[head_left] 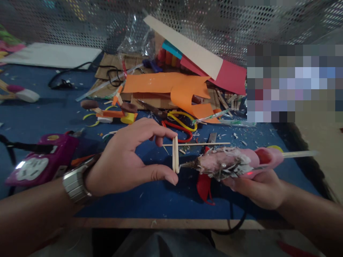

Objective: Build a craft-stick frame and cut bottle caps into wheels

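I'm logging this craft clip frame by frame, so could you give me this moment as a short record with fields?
setting: blue table strewn with craft scraps
left hand: pinches two upright wooden sticks between thumb and forefinger; metal watch on the wrist
right hand: grips a pink hot glue gun, nozzle touching the sticks
behind hands: thin skewer, scissors with red and yellow handles, orange paper
left edge: purple device

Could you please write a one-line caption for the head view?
Left hand pinches upright wooden sticks while right hand aims a pink glue gun at them.
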### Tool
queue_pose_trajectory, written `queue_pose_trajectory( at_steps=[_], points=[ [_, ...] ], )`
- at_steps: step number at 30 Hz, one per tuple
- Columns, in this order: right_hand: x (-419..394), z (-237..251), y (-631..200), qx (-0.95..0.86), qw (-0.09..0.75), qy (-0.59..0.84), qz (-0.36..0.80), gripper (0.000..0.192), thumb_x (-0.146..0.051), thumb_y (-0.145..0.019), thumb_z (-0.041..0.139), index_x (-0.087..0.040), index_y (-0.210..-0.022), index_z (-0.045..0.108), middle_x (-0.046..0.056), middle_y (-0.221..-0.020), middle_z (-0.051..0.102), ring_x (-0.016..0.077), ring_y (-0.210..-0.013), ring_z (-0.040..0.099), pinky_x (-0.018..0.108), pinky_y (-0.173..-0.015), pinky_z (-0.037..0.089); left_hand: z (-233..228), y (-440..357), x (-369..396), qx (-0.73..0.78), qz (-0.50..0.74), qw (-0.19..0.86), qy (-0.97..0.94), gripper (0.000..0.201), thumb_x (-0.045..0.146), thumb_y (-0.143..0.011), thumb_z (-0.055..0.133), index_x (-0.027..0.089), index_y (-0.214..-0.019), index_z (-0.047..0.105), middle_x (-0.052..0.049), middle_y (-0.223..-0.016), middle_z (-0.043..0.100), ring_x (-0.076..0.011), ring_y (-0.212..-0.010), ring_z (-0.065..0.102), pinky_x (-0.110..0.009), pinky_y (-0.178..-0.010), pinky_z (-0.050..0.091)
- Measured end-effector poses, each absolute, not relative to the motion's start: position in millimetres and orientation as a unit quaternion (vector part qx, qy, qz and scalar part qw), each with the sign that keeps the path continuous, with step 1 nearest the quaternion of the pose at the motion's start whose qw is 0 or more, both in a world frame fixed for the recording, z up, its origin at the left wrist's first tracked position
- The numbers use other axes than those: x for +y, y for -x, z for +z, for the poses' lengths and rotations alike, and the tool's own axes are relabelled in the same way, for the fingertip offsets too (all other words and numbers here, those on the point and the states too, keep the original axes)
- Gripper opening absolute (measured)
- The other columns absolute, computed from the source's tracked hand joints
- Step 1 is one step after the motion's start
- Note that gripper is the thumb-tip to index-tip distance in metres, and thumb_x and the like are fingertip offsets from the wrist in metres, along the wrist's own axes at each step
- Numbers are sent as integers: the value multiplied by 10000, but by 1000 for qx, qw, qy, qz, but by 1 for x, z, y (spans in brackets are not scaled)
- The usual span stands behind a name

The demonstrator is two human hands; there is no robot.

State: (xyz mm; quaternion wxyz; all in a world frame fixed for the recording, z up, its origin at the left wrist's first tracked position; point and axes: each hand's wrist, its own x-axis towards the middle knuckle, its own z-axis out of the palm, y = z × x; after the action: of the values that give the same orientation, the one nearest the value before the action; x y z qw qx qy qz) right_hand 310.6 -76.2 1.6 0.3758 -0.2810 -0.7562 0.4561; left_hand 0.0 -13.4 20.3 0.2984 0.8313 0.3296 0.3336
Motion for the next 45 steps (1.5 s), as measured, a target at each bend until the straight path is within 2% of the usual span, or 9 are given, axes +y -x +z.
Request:
queue_pose_trajectory(
  at_steps=[4, 13, 17, 22, 25, 31, 33, 38, 45],
  points=[
    [-77, 0, -311, -760, 382, 292, 437, 499, -151, -1000, 741, -345, -1458, 781, 18, -1252, 874, 200, -1171, 836, 208, -1076, 629, 17, -1, -12, 311, 348, 302, -831, 726, 793, -700, 915, 262, -1181, 801, -12, -936, 726, -218, -839, 697, -366, -831, 574],
    [-76, 0, -311, -754, 375, 274, 465, 491, -182, -1051, 700, -343, -1514, 736, 50, -1327, 850, 225, -1239, 816, 264, -1100, 632, 17, 1, -13, 299, 350, 303, -835, 733, 766, -692, 936, 265, -1208, 796, -8, -949, 728, -214, -855, 696, -357, -838, 563],
    [-77, 0, -312, -758, 372, 292, 449, 460, -198, -1044, 718, -318, -1486, 762, 62, -1247, 872, 239, -1228, 819, 257, -1074, 644, 19, 1, -14, 296, 351, 304, -835, 720, 750, -698, 946, 258, -1202, 795, -3, -946, 722, -206, -855, 689, -350, -836, 559],
    [-77, 0, -312, -760, 374, 299, 440, 463, -180, -1035, 723, -329, -1471, 773, 41, -1161, 885, 204, -1111, 846, 195, -969, 662, 19, 1, -15, 295, 353, 309, -832, 725, 741, -695, 955, 271, -1222, 793, -4, -962, 719, -209, -866, 688, -359, -850, 565],
    [-77, 0, -312, -764, 376, 306, 426, 427, -213, -1036, 732, -313, -1446, 791, 59, -1160, 883, 238, -1136, 840, 244, -988, 673, 18, 1, -15, 294, 354, 314, -831, 730, 752, -694, 949, 273, -1223, 794, -7, -966, 720, -211, -865, 689, -360, -842, 570],
    [-80, -1, -312, -738, 379, 314, 461, 471, -164, -1023, 719, -353, -1449, 779, 8, -997, 886, 191, -799, 845, 190, -705, 683, 19, 1, -16, 288, 352, 329, -827, 672, 704, -733, 963, 277, -1226, 798, -6, -964, 724, -204, -858, 690, -352, -833, 573],
    [-80, -2, -313, -738, 378, 318, 461, 482, -152, -1011, 722, -358, -1443, 785, 7, -1021, 890, 205, -891, 860, 192, -751, 691, 19, 1, -16, 286, 354, 333, -826, 655, 676, -744, 972, 282, -1237, 797, -5, -970, 726, -203, -863, 691, -352, -840, 573],
    [-80, -4, -314, -746, 391, 336, 422, 489, -151, -965, 769, -347, -1411, 811, 6, -1235, 881, 210, -1150, 847, 192, -1030, 643, 18, 1, -16, 280, 353, 349, -821, 646, 663, -744, 979, 288, -1238, 800, 1, -962, 723, -197, -864, 689, -344, -844, 579],
    [-80, -3, -313, -740, 392, 333, 433, 494, -170, -979, 769, -367, -1431, 801, -15, -1295, 866, 200, -1179, 842, 187, -1069, 618, 20, 1, -17, 281, 354, 357, -817, 665, 703, -736, 963, 296, -1236, 800, -12, -959, 734, -211, -864, 684, -368, -856, 599]
  ],
)
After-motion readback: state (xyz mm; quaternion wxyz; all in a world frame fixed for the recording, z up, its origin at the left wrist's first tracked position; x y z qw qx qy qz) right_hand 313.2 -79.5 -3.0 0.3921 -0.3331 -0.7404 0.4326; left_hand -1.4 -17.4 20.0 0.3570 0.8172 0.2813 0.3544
